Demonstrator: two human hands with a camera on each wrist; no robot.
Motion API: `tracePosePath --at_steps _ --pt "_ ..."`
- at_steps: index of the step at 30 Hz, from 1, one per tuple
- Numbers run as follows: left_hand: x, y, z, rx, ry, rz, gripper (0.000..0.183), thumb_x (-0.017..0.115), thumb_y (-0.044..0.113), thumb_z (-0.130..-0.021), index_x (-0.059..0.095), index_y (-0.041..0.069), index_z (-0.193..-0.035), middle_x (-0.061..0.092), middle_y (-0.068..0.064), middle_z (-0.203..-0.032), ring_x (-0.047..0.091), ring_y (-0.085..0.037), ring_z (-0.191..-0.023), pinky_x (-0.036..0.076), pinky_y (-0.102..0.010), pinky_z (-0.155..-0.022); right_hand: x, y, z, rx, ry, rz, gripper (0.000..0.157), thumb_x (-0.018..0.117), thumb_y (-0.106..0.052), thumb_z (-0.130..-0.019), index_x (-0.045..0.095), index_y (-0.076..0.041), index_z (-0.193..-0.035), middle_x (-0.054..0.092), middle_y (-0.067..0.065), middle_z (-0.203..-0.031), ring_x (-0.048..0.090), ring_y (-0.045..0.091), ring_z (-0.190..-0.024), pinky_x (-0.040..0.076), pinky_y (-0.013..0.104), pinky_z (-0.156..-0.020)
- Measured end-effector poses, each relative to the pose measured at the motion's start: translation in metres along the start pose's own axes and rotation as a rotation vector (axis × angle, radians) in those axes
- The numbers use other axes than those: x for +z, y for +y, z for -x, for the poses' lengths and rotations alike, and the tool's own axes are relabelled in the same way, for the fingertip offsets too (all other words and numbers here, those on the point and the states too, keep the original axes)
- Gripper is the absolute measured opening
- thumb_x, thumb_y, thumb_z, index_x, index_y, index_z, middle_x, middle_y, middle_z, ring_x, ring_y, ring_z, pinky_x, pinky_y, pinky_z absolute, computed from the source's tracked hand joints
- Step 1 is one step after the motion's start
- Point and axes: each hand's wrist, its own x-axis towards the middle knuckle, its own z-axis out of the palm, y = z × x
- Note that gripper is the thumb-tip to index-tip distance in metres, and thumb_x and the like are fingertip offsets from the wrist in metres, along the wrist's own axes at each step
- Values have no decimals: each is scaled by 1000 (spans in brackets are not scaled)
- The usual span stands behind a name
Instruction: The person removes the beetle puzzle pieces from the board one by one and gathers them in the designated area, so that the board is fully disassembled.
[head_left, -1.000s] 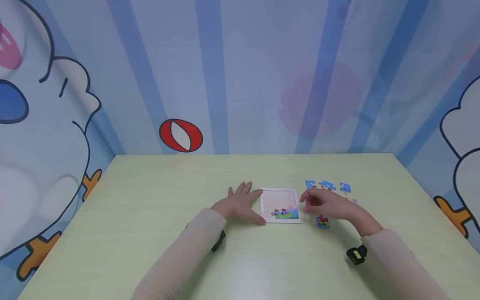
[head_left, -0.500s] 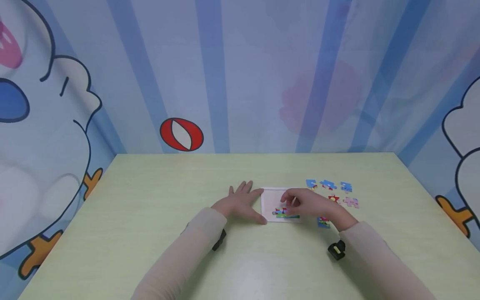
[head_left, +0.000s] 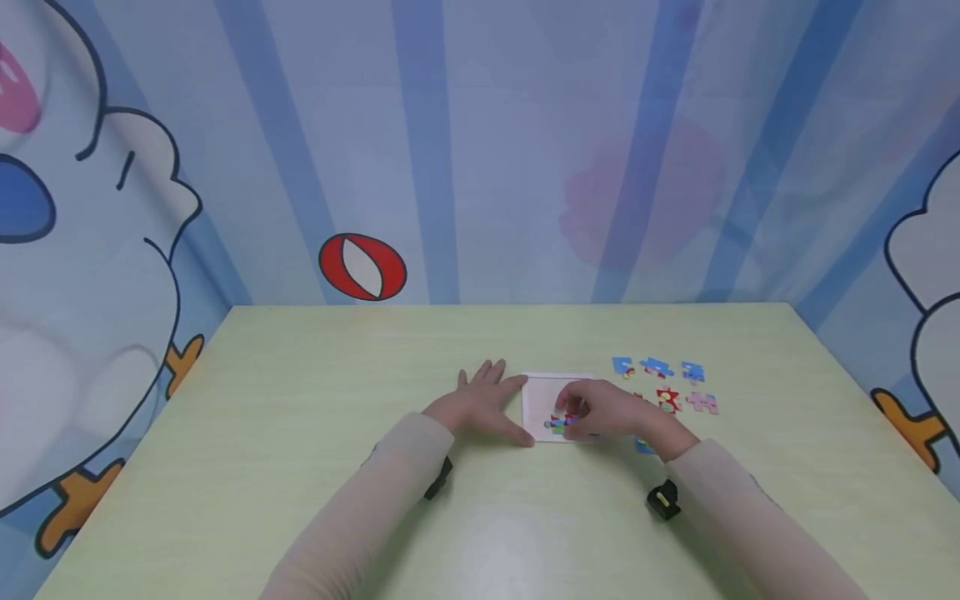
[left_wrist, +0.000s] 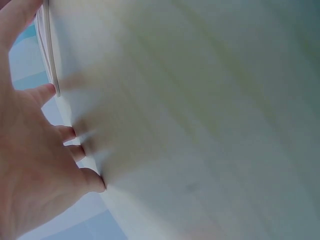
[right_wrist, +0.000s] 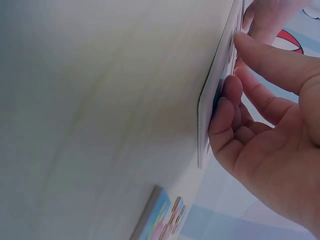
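Note:
A shallow white puzzle tray [head_left: 542,396] lies on the table in the head view, with joined, brightly coloured jigsaw puzzle pieces [head_left: 556,425] along its lower part. My left hand [head_left: 480,413] rests flat with spread fingers, thumb and index finger touching the tray's left edge; the left wrist view shows its fingertips against the tabletop. Over the tray's lower right, my right hand [head_left: 606,408] pinches at a puzzle piece with thumb and index finger, the other fingers curled. In the right wrist view, the thumb [right_wrist: 265,57] reaches onto the tray, and the fingers largely hide the piece.
Several loose puzzle pieces lie right of the tray, among them a blue one [head_left: 622,365], a red one [head_left: 668,400] and a pink one [head_left: 702,403]. The pale table [head_left: 337,375] meets a printed striped cloth [head_left: 495,167] behind.
My right hand has moved left from beside the tray to over its lower right, covering some pieces there. The left hand stays at the tray's left edge.

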Motion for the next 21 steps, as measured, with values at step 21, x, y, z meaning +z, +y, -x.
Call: tracePosePath --at_steps 21 --pt "-2 3 3 -15 0 14 98 71 59 -75 25 25 -154 4 -12 -162 -3 -31 -149 -3 -60 -115 3 0 -2 -4 5 41 24 74 -4 -81 64 1 -102 60 4 -91 53 17 -82 48 32 -78"
